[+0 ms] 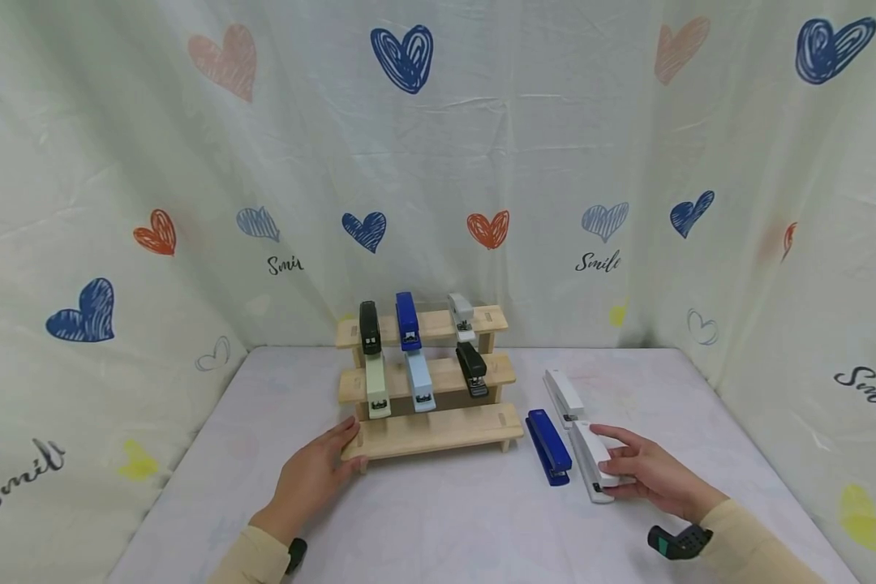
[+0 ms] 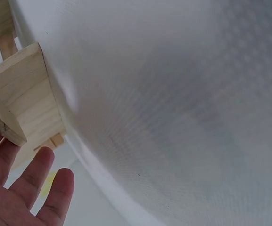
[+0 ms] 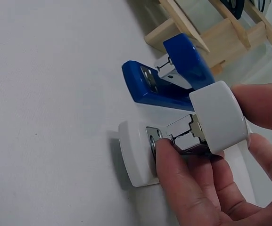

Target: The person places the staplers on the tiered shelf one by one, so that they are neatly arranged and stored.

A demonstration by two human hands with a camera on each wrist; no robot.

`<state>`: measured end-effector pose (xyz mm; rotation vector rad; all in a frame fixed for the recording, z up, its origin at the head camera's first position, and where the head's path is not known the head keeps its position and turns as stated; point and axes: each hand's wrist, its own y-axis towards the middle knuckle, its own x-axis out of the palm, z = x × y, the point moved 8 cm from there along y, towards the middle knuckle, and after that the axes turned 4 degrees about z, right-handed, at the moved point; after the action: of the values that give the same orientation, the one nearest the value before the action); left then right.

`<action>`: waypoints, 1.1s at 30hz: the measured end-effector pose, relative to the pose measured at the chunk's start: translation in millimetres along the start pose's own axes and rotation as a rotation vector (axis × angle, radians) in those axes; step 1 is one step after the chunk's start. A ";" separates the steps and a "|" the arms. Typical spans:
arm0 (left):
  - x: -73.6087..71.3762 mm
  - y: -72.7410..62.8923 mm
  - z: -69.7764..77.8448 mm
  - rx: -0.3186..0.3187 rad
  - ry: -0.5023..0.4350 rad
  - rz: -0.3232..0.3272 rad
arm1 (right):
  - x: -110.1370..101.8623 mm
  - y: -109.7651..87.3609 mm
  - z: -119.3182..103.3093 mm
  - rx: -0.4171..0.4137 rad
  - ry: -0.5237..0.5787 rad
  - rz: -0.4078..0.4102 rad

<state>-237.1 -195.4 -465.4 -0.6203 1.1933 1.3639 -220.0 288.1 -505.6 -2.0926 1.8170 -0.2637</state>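
In the head view, my right hand (image 1: 646, 470) grips the front part of a white stapler (image 1: 594, 458) on the table. The right wrist view shows its fingers around the stapler's white top arm (image 3: 220, 117), some reaching into the gap over the base. Just left of it lies a blue stapler (image 1: 549, 446), and behind it another white stapler (image 1: 564, 396). My left hand (image 1: 317, 470) holds the left end of the bottom shelf (image 1: 438, 430) of a three-step wooden rack. In the left wrist view, two fingers (image 2: 53, 193) stretch out past the shelf end (image 2: 8, 117).
On the top step stand a black stapler (image 1: 369, 327), a blue one (image 1: 407, 322) and a grey one (image 1: 461, 316). The middle step bears a pale green (image 1: 376, 385), a light blue (image 1: 419, 380) and a black stapler (image 1: 471, 369). A heart-printed curtain (image 1: 438, 162) encloses the table.
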 end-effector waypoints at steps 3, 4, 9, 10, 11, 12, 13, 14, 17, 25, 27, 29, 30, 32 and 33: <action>0.4 0.6 -1.0 -0.004 -0.004 -0.002 | -3.3 -4.0 -7.6 -0.020 -0.012 0.006; 0.7 0.7 -1.7 -0.010 -0.006 -0.006 | -4.1 -5.5 -11.1 -0.028 -0.019 0.010; 2.2 1.3 -4.9 -0.029 -0.017 -0.021 | -2.2 -11.7 -35.4 -0.083 -0.059 -0.014; 2.3 1.5 -5.1 -0.031 -0.019 -0.022 | -0.6 -12.6 -40.9 -0.096 -0.071 -0.020; 2.3 1.7 -5.3 -0.028 -0.018 -0.023 | 1.7 -13.4 -46.5 -0.111 -0.079 -0.031; 2.1 1.8 -5.5 -0.028 -0.018 -0.023 | 4.5 -14.2 -51.9 -0.125 -0.088 -0.043; 1.8 1.9 -5.4 -0.029 -0.021 -0.023 | 8.0 -14.9 -57.1 -0.136 -0.094 -0.051; 1.7 1.9 -5.5 -0.031 -0.025 -0.024 | 12.5 -15.6 -62.1 -0.146 -0.092 -0.066; 1.5 1.7 -5.5 -0.036 -0.031 -0.027 | 30.8 -17.2 -74.7 -0.173 -0.080 -0.130; -0.7 -0.4 -3.3 -0.021 -0.042 -0.005 | 98.6 -13.0 -86.9 -0.144 -0.097 -0.251; -0.3 -0.5 -3.6 -0.025 -0.045 -0.005 | 116.8 -10.5 -86.7 -0.129 -0.099 -0.273; 0.4 -0.6 -4.3 -0.033 -0.049 -0.006 | 134.9 -7.8 -86.0 -0.116 -0.085 -0.295; 0.6 -0.8 -4.5 -0.035 -0.054 -0.007 | 143.7 -6.5 -85.4 -0.108 -0.077 -0.302; 1.0 -0.7 -4.8 -0.039 -0.062 -0.008 | 160.4 -3.8 -84.7 -0.100 -0.068 -0.315; 1.2 -0.7 -4.9 -0.041 -0.065 -0.009 | 168.7 -2.4 -84.5 -0.097 -0.061 -0.320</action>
<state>-238.0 -199.5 -468.3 -0.6052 1.1113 1.3941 -222.2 110.4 -442.3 -2.4288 1.4831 -0.1922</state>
